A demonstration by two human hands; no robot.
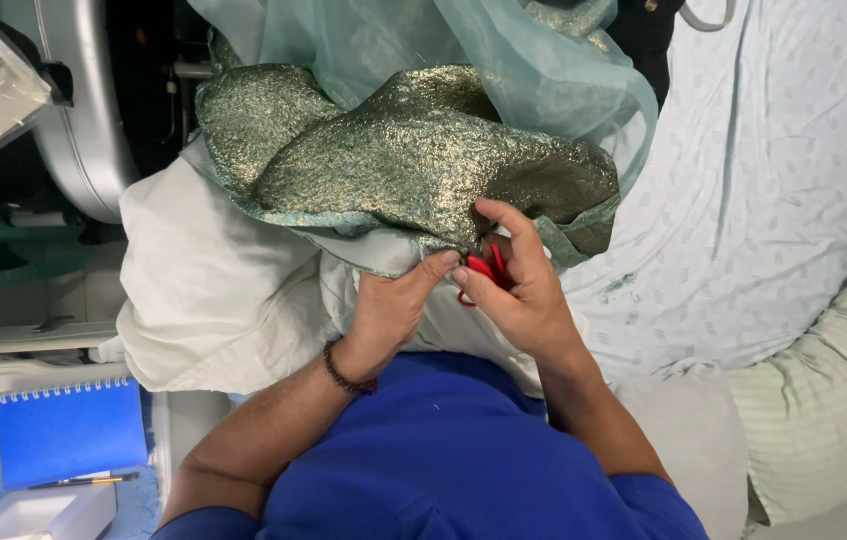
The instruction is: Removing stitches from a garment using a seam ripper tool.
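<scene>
head view: both hands (463, 295) pinch glittery green fabric (423, 160) edge.

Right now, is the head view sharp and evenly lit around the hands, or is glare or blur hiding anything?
Head view: sharp and evenly lit at the left hand and right hand; the metallic green fabric sparkles without washing out; the red tool is mostly hidden by fingers, not blur; the upper left corner is dark.
</scene>
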